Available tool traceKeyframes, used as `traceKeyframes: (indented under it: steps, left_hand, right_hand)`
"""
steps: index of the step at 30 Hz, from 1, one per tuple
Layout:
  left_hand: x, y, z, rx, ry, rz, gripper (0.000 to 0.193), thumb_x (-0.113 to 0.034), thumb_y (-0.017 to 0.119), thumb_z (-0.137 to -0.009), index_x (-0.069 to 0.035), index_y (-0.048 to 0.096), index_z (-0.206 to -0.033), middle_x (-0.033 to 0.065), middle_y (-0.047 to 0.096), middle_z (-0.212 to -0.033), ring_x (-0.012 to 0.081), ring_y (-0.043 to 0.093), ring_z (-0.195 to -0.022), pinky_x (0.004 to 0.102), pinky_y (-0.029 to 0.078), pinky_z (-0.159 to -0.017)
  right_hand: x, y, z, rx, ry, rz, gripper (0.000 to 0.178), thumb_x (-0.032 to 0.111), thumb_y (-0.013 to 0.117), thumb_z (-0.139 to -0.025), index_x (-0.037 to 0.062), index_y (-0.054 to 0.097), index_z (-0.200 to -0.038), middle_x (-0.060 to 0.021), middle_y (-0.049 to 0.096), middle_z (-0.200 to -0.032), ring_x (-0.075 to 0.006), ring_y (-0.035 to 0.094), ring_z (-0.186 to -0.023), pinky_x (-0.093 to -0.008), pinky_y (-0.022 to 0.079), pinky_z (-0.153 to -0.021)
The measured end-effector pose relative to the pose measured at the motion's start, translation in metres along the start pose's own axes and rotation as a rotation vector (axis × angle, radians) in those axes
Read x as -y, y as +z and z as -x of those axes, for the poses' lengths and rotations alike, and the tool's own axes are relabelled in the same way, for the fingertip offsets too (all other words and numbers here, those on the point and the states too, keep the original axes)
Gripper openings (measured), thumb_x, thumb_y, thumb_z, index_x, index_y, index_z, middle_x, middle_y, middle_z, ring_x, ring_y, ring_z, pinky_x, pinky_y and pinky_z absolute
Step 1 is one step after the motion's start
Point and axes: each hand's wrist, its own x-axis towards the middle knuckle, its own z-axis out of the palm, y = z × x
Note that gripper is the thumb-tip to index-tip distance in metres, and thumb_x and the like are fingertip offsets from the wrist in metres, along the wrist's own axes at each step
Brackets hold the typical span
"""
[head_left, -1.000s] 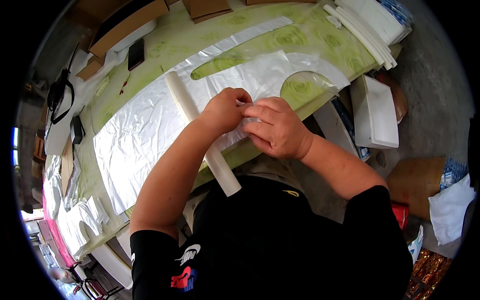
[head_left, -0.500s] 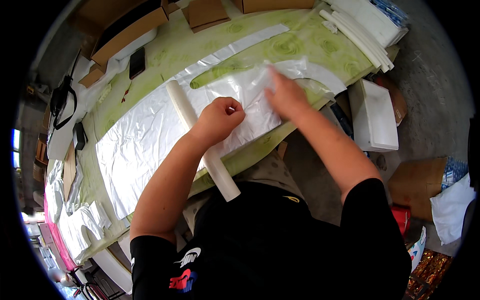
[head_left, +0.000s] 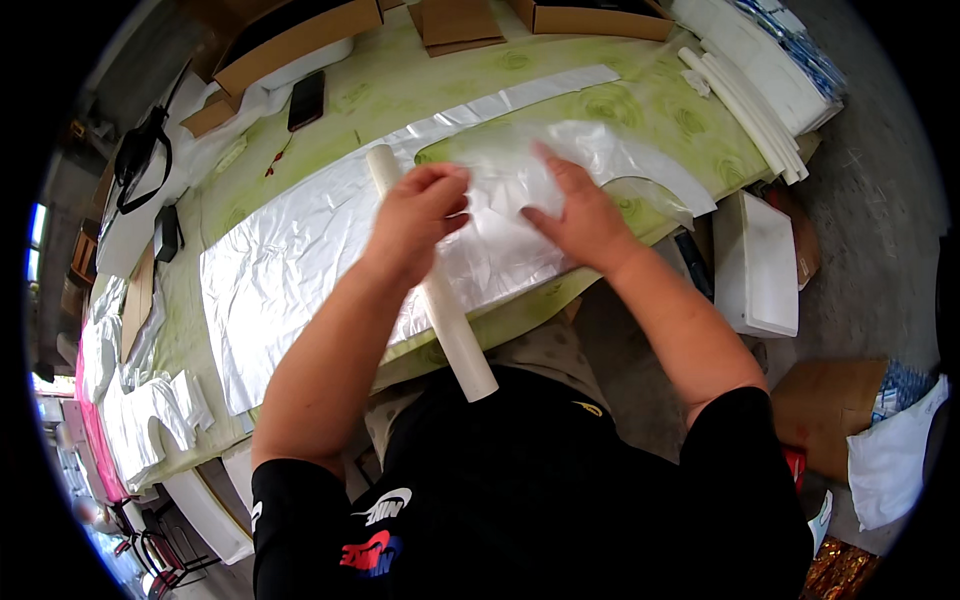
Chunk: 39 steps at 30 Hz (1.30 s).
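Note:
White plastic vest-style bags [head_left: 290,260] lie flat on the table, with two long handle straps toward the right. A pale round tube [head_left: 455,330] lies across them, its near end jutting past the table edge toward my waist. My left hand [head_left: 418,215] is over the tube, fingers curled and thumb pressed to the index finger; what they hold, if anything, is unclear. To its right, my right hand [head_left: 585,215] is over the bag film with thumb and index finger spread. Thin film between the hands looks raised and smeared by motion.
A green patterned cloth [head_left: 510,65] covers the table. Cardboard boxes [head_left: 300,40] and a dark phone [head_left: 307,100] are at the back left. More pale tubes [head_left: 745,115] lie at the far right, above a white foam box [head_left: 765,265]. Folded white bags [head_left: 155,415] sit at the left.
My left hand has moved up and from a fist to a pinch. The right hand has shifted slightly down, its thumb now farther from the index finger. The whole view has shifted slightly.

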Motion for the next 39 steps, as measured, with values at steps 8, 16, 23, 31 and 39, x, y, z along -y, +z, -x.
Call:
traceKeyframes:
  steps: [8,16,23,31,39]
  left_hand:
    - [-0.026,-0.201,0.068,-0.541,0.015,-0.275,0.007,-0.02,0.065,-0.099,-0.017,0.066,-0.105,-0.0061,0.062,-0.09,0.008,0.059,-0.083,0.0272,0.05,-0.076]
    - [0.025,-0.268,0.089,-0.847,0.588,-1.07,0.023,-0.01,0.072,-0.09,-0.006,0.066,-0.112,0.0041,0.067,-0.105,0.017,0.061,-0.088,0.0322,0.054,-0.076]
    - [0.04,-0.116,0.072,-0.078,0.621,-1.124,0.046,-0.014,0.069,-0.095,-0.009,0.059,-0.139,0.0178,0.062,-0.136,0.0366,0.056,-0.13,0.0435,0.048,-0.109]
    - [-0.03,-0.237,0.087,-0.463,0.154,-1.19,0.035,-0.013,0.069,-0.094,-0.015,0.07,-0.129,0.0144,0.067,-0.134,0.0331,0.065,-0.123,0.0368,0.052,-0.102]
    - [-0.04,-0.251,0.142,-0.147,0.199,-1.309,0.059,0.001,0.069,-0.087,-0.024,0.064,-0.141,0.0101,0.046,-0.157,0.0293,0.059,-0.128,0.0367,0.052,-0.102]
  right_hand:
    - [-0.083,-0.06,0.014,-0.51,0.663,-0.321,0.064,0.019,0.07,-0.098,0.006,0.043,-0.155,-0.011,0.064,-0.131,-0.0144,0.061,-0.087,-0.0284,0.052,-0.073]
    - [0.009,0.0,0.07,-0.2,0.27,-0.496,0.016,0.003,0.063,-0.099,0.0032,0.068,-0.114,-0.0046,0.068,-0.105,-0.0098,0.061,-0.081,-0.0244,0.051,-0.073]
    - [0.1,0.048,0.078,0.034,-0.339,-0.41,0.025,0.001,0.074,-0.084,0.0065,0.071,-0.108,-0.012,0.068,-0.12,-0.0334,0.063,-0.111,-0.0429,0.051,-0.097]
    - [0.096,0.045,0.087,0.003,-0.271,-0.371,0.021,0.003,0.073,-0.087,0.005,0.072,-0.108,-0.0133,0.068,-0.123,-0.0325,0.062,-0.115,-0.0419,0.051,-0.1]
    - [0.097,0.048,0.083,0.015,-0.298,-0.363,0.019,0.002,0.072,-0.088,0.0047,0.07,-0.107,-0.0139,0.068,-0.121,-0.0323,0.063,-0.112,-0.0407,0.051,-0.097]
